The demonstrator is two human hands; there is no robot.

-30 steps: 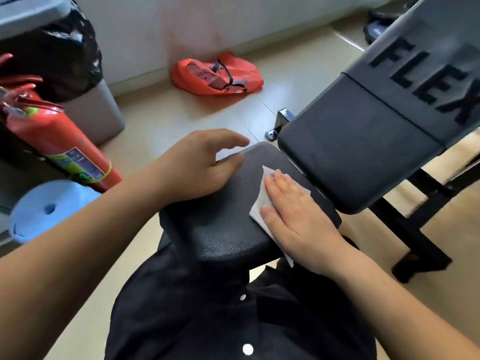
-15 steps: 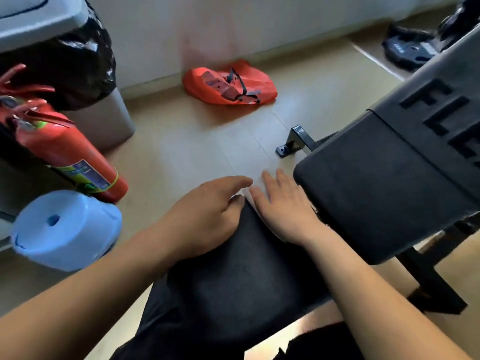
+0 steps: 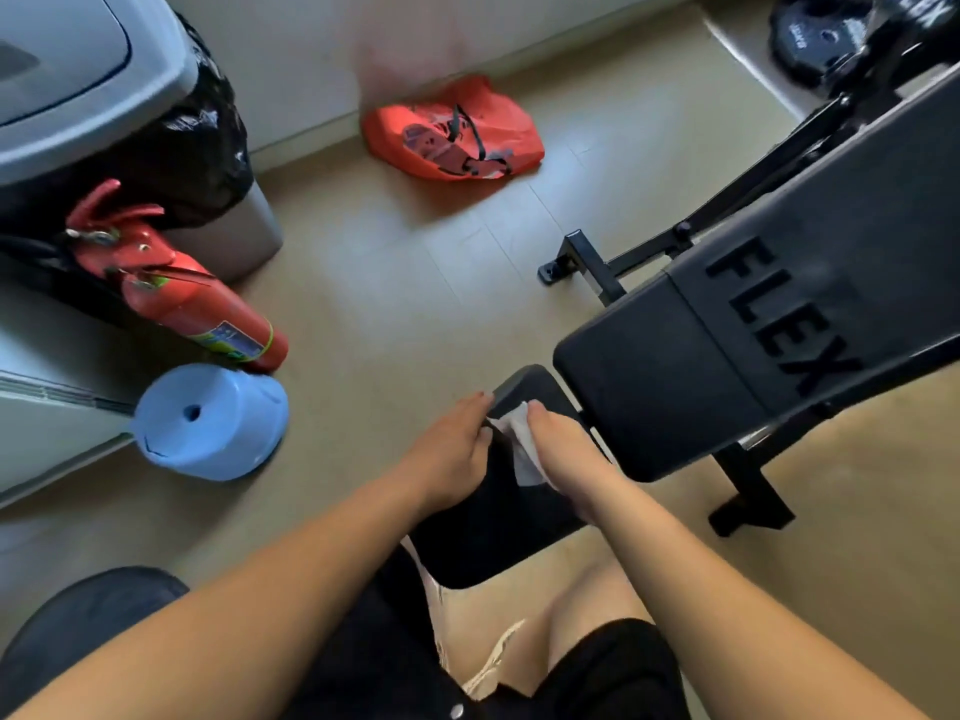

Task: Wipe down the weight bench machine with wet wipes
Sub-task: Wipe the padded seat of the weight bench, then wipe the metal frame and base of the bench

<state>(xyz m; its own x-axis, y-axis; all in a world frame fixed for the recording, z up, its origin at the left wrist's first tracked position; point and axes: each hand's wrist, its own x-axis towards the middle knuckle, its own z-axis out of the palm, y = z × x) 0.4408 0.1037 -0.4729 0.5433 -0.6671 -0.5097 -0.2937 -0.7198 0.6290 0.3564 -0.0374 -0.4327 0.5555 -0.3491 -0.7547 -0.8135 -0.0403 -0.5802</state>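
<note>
The right hand (image 3: 563,454) presses the white wipe (image 3: 522,453) onto the seat pad (image 3: 496,530); whether its fingers are flat or curled cannot be told. Just left of it, the left hand (image 3: 452,452) grips the pad's edge

The wipe (image 3: 521,440) lies on the seat pad (image 3: 498,522) between the left hand (image 3: 452,454) and the right hand (image 3: 563,454), with the backrest pad (image 3: 727,345) behind-right and the extinguisher (image 3: 192,298), bin (image 3: 78,85) and tub (image 3: 208,423) left on the floor (image 3: 389,304).
</note>
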